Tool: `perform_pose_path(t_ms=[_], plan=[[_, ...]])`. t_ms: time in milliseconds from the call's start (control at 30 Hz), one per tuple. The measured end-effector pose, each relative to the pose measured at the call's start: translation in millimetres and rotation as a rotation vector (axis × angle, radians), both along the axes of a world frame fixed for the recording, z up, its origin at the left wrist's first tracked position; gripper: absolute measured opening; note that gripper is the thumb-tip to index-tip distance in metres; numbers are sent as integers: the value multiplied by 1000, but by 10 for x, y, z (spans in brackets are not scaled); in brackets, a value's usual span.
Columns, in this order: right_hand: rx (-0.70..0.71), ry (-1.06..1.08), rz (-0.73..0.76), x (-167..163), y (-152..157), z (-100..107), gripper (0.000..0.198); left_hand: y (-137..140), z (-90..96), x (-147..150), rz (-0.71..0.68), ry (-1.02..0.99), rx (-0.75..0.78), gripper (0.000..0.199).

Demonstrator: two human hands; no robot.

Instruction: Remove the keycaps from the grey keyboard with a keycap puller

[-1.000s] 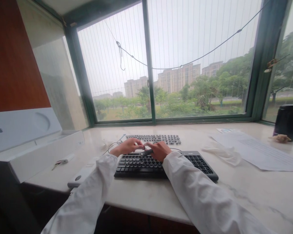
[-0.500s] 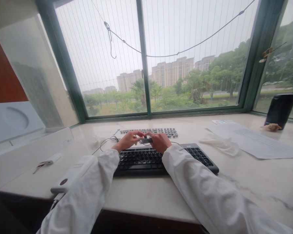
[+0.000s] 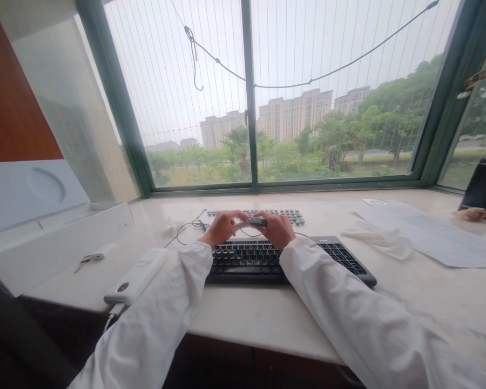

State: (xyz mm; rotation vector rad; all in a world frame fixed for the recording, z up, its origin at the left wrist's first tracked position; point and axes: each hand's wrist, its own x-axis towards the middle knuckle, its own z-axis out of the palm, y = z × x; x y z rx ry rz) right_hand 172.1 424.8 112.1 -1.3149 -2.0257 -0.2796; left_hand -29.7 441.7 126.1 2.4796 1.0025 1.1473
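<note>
My left hand and my right hand meet above the back part of a black keyboard. The right fingers are closed around a small dark grey oblong piece; its exact kind is unclear. At its paler left end my left thumb and fingers pinch close together. The keyboard's number pad shows square outlines, as if without caps. Behind my hands, rows of grey keycaps lie on the white top, partly hidden by the fingers. A thin cable lies left of the keyboard.
A white power bank with a plugged-in cable lies near the front edge, keys beyond it. An open white box stands at left. Crumpled plastic, paper sheets and a dark upright object are at right.
The view has shifted, so the scene sits farther right. The grey piece is turned slightly, with its dark body now more in my right fingers. Both hands stay close together above the keyboard.
</note>
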Motion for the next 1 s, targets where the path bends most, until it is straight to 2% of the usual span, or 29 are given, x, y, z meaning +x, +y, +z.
perform_pose_path(t_ms=[200, 367, 767, 1000], plan=[[-46, 87, 73, 23, 50, -24, 28, -3, 4, -3, 77, 56, 160, 26], [-72, 73, 81, 17, 64, -30, 30, 9, 1, -18, 124, 123, 245, 24], [-92, -37, 58, -10, 31, -28, 30, -9, 22, -62, 158, 270, 272, 29], [-92, 45, 88, -7, 47, -55, 28, 18, -16, -51, 190, 281, 301, 28]])
